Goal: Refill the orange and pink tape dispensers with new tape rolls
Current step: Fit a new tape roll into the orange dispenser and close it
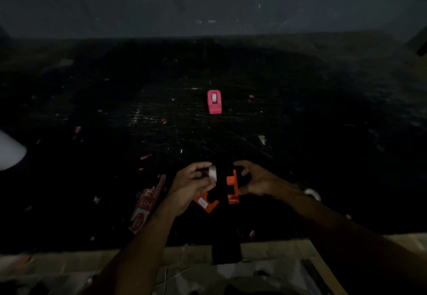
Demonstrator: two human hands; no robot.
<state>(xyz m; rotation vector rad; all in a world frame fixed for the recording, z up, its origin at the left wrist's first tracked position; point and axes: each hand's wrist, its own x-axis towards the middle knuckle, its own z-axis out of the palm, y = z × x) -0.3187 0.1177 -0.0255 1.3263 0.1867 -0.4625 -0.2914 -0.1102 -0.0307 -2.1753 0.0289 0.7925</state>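
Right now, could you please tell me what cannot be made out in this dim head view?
- Orange dispenser: the right hand covers one side; its inside is too dark to read.
- Second orange piece: partly under the left hand, which holds a white tape roll.
- Pink dispenser: too small to judge its roll.
- White object: cut by the left edge.

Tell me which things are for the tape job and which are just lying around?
For the job:
white tape roll in the left hand
orange dispenser half at the right hand
other orange piece
pink tape dispenser

Just lying about:
red and white wrapper
paper scraps
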